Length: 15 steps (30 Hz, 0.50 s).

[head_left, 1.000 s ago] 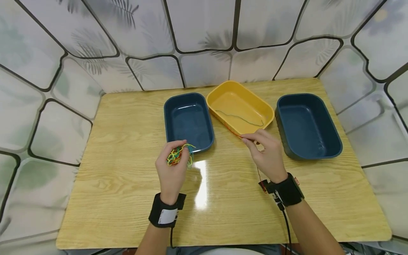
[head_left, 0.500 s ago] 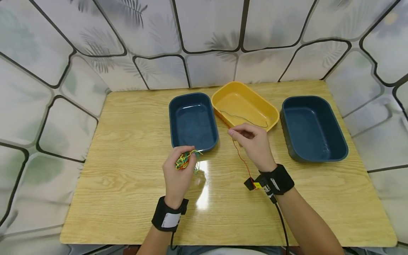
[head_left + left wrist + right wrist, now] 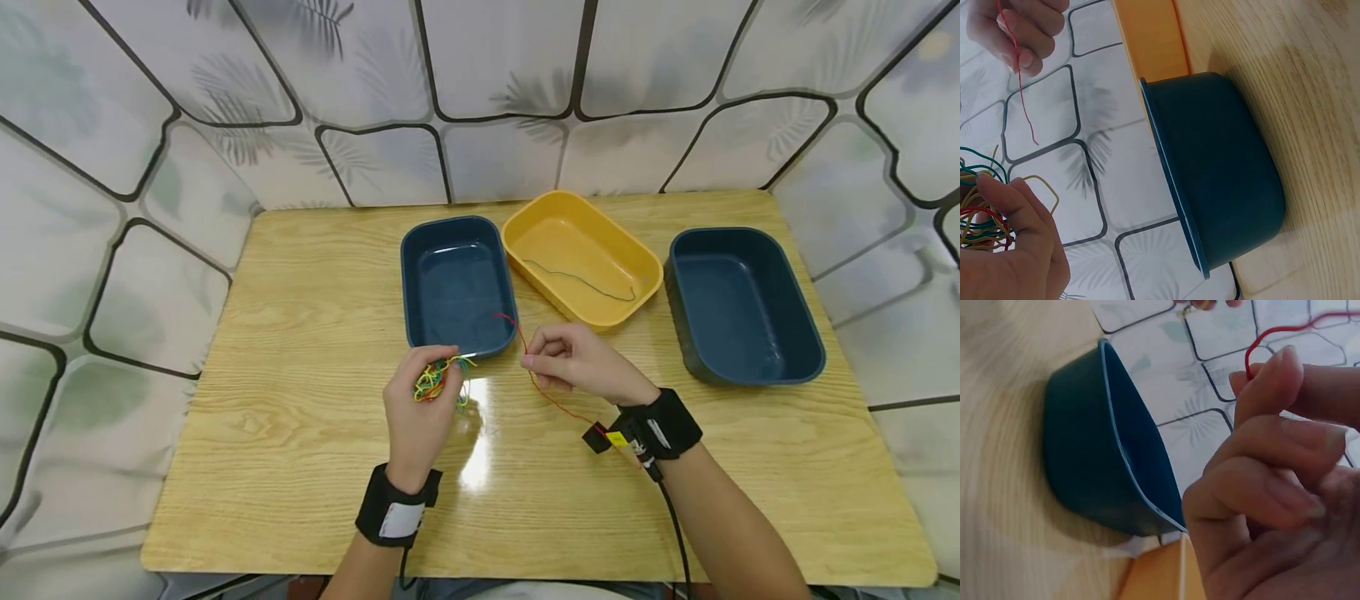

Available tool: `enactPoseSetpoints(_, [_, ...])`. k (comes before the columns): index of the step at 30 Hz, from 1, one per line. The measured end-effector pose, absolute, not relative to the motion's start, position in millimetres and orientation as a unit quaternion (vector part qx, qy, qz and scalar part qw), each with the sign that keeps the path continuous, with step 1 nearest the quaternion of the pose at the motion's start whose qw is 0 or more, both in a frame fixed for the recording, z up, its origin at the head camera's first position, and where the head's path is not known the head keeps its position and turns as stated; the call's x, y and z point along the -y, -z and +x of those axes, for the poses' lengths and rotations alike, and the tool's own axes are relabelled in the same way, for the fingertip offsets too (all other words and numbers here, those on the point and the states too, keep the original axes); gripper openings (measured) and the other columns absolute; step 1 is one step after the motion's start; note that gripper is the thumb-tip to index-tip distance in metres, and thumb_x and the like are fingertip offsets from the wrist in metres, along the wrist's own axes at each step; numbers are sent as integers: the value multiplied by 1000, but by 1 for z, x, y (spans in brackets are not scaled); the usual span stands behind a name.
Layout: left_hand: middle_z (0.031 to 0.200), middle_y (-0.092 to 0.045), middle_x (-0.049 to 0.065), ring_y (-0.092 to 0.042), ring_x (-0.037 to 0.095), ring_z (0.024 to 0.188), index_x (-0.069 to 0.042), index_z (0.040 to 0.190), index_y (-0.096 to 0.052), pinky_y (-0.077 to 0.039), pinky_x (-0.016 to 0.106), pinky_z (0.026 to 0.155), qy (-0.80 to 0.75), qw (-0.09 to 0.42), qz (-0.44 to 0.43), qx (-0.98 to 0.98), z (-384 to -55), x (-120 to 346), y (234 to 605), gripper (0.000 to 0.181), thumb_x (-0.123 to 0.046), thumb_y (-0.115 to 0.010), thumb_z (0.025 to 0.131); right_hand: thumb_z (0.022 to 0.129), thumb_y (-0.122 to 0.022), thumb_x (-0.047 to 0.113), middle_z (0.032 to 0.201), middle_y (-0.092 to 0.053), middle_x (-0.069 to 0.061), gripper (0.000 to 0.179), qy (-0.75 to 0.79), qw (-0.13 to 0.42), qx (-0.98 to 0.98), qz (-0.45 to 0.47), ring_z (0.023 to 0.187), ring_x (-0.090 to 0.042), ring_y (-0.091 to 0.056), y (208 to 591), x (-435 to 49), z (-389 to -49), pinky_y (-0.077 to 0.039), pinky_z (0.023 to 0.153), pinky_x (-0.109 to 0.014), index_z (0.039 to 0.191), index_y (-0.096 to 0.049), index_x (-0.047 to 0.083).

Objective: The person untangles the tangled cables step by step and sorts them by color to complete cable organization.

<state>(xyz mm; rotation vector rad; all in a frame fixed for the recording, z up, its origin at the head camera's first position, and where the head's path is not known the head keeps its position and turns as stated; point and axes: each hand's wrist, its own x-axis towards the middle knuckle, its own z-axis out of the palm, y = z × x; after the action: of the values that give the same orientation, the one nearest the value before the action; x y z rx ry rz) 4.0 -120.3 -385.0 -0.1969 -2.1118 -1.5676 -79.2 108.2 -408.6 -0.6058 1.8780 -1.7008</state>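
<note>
A tangled bundle of yellow, green and red strings (image 3: 431,380) is held in my left hand (image 3: 420,408), just in front of the left blue bin (image 3: 459,283). Between thumb and forefinger my right hand (image 3: 588,364) pinches a single red string (image 3: 558,406). One end of it reaches over that bin's right edge, and the rest trails back towards the right wrist strap. In the left wrist view the red string (image 3: 1022,103) hangs from the right hand (image 3: 1019,31), apart from the bundle (image 3: 982,215). A dark green string (image 3: 577,277) lies in the yellow bin (image 3: 555,218).
At the right stands a second blue bin (image 3: 742,304). The yellow bin sits between the two blue ones, near the back of the wooden table (image 3: 300,467). A patterned curtain (image 3: 495,58) surrounds the table's back and sides. Cables run from both wrist straps.
My right hand has come left and nearer from the yellow bin, drawing the red string away from that bin's front side. The left hand keeps hold of the bundle, nearly still.
</note>
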Motion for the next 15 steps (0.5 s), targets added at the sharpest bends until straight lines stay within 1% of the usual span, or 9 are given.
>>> enactPoseSetpoints(2, [98, -67, 23, -64, 34, 90, 8, 99, -70, -51, 21, 74, 573, 249, -73, 777, 4, 122, 386, 23, 23, -64, 83, 101, -64, 13, 76, -64, -24, 15, 645, 274, -678, -223, 52, -35, -51, 411, -106, -78, -41, 46, -29, 94, -66, 0])
enactPoseSetpoints(4, [100, -67, 19, -64, 32, 92, 6, 100, -71, -51, 22, 75, 573, 246, -71, 778, 2, 124, 392, 23, 21, -64, 84, 101, -64, 14, 81, -67, -24, 17, 659, 272, -666, -218, 58, -42, -57, 413, -103, -78, -47, 48, -31, 94, -66, -2])
enactPoseSetpoints(6, [102, -67, 16, -64, 29, 93, 2, 102, -72, -52, 23, 75, 574, 242, -68, 779, 0, 127, 400, 23, 18, -66, 86, 101, -64, 16, 87, -69, -25, 20, 671, 267, -660, -208, 64, -46, -61, 414, -101, -78, -52, 53, -35, 97, -65, -3])
enactPoseSetpoints(8, [103, -68, 12, -64, 26, 95, -1, 104, -73, -52, 23, 76, 577, 239, -65, 778, -1, 130, 407, 24, 15, -66, 88, 101, -64, 18, 94, -71, -25, 23, 681, 262, -656, -195, 70, -45, -65, 414, -99, -78, -55, 57, -36, 103, -64, -5])
enactPoseSetpoints(10, [104, -68, 10, -64, 25, 96, -3, 104, -73, -52, 24, 76, 579, 239, -64, 777, -1, 131, 411, 24, 13, -67, 89, 102, -63, 19, 101, -71, -25, 28, 700, 252, -644, -178, 77, -41, -68, 413, -97, -80, -57, 63, -37, 111, -61, -8])
enactPoseSetpoints(12, [105, -69, 9, -64, 25, 96, -5, 105, -74, -53, 25, 77, 582, 242, -65, 774, -1, 132, 413, 23, 11, -67, 89, 102, -62, 18, 106, -70, -24, 31, 733, 242, -617, -152, 82, -35, -70, 411, -96, -82, -57, 66, -35, 117, -58, -10])
enactPoseSetpoints(15, [105, -69, 8, -65, 25, 96, -5, 105, -74, -53, 25, 77, 583, 243, -64, 773, -1, 132, 413, 24, 11, -67, 89, 103, -60, 15, 106, -70, -22, 28, 788, 222, -562, -119, 83, -28, -70, 405, -95, -88, -55, 67, -29, 116, -59, -10])
